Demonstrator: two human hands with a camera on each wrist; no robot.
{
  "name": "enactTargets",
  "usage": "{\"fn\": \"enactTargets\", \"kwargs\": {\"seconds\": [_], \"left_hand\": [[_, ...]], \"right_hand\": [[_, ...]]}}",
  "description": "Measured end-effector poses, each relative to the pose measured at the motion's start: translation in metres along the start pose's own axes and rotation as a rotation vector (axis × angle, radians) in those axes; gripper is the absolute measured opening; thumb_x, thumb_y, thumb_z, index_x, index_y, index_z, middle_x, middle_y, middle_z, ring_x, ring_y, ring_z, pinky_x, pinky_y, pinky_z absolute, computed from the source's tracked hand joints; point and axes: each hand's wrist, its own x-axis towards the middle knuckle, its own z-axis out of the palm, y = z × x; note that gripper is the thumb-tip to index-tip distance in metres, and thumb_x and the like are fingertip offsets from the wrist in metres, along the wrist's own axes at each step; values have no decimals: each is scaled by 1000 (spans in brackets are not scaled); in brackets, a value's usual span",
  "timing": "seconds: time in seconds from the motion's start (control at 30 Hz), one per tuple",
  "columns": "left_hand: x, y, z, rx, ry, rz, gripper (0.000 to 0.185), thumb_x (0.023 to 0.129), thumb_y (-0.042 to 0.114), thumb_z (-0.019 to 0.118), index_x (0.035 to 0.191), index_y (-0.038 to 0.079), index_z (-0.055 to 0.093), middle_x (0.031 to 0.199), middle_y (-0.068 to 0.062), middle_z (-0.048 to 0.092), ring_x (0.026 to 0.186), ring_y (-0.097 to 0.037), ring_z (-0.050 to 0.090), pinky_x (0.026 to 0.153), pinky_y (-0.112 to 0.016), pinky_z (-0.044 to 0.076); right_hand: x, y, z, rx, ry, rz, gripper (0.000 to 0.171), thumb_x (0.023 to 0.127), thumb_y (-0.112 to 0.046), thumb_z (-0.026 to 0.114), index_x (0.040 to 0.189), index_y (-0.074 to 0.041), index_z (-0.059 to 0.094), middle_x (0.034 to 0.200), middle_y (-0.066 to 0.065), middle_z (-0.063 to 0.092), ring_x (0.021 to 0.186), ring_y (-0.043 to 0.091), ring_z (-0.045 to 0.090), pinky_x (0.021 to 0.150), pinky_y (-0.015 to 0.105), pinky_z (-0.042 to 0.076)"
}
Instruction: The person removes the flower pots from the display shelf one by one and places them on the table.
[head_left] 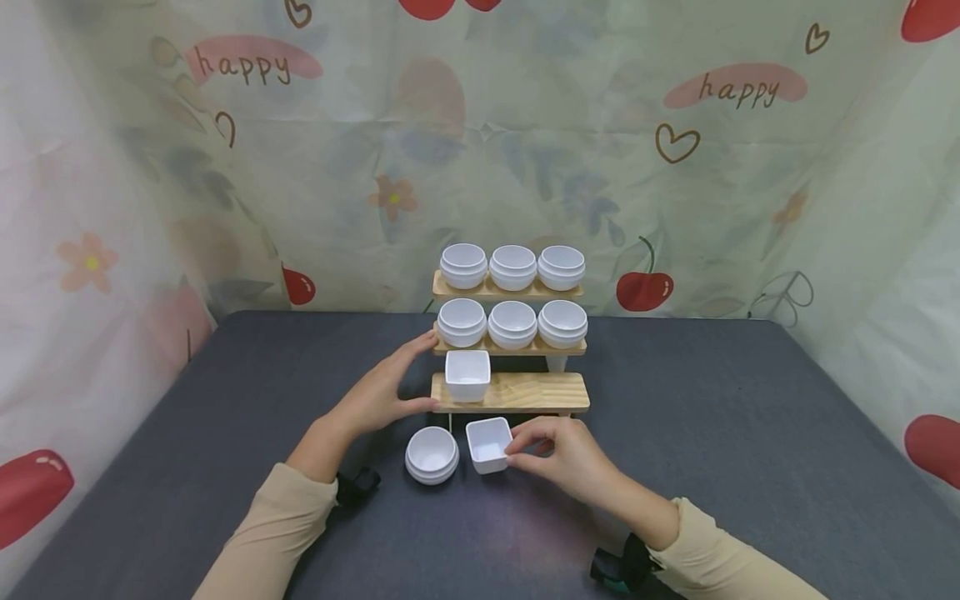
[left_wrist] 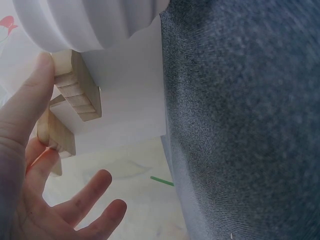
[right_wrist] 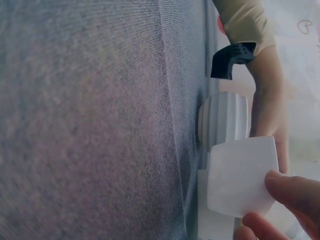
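Observation:
My right hand [head_left: 558, 458] pinches a square white bowl [head_left: 489, 445] by its right rim, thumb and fingertips together, in front of the tiered stand. In the right wrist view the square bowl [right_wrist: 242, 175] is between that thumb and a finger. My left hand [head_left: 382, 387] reaches to the stand's left end. Its thumb touches the end of the lowest wooden shelf [head_left: 532, 392], and its fingers touch the end of the shelf above, also in the left wrist view. Another square bowl [head_left: 468, 377] stands at the lowest shelf's left end. A round ribbed bowl [head_left: 432, 457] sits on the table between my hands.
Three round white bowls [head_left: 513, 325] stand on the middle shelf, and three more [head_left: 513, 267] on the top shelf. The table has a dark grey cloth [head_left: 675, 417]. Printed curtains [head_left: 487, 167] hang behind and at both sides. Each wrist wears a black strap [head_left: 626, 567].

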Motion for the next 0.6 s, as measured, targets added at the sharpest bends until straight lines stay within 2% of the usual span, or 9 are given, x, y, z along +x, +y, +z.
{"fn": "enactTargets", "kwargs": {"seconds": [0.6], "left_hand": [[0,1,0,-2,-4,-10,88,77,25,77,147,13,26,155,-9,25,140,-31,30,111,-52,30]], "right_hand": [[3,0,4,10,-23,7,5,78,-12,74,83,-10,75,96,8,72,89,16,66,69,22,54]]}}
